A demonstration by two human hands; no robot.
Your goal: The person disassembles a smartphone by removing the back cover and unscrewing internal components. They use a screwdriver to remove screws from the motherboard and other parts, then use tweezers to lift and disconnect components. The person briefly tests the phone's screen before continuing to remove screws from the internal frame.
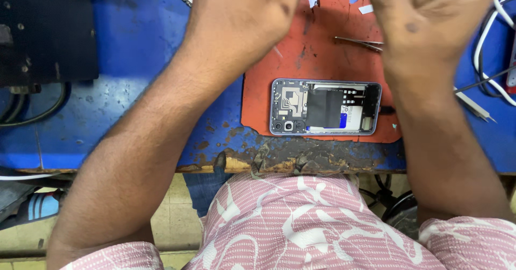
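Both hands are raised close to the camera: the left hand (236, 17) and right hand (430, 12) have their fingertips cut off at the top edge, so I cannot tell what they pinch. Below and between the wrists, the opened phone (325, 106) lies back-off on the orange mat (322, 39). Tweezers (359, 42) sit just under the right hand; a dropped forearm could, I'd judge, knock them onto the exposed board.

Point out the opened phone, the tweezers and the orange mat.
opened phone (325, 106), head view, on its dark centre panel.
tweezers (359, 42), head view, mid-shaft.
orange mat (312, 55), head view, bare patch above the phone.
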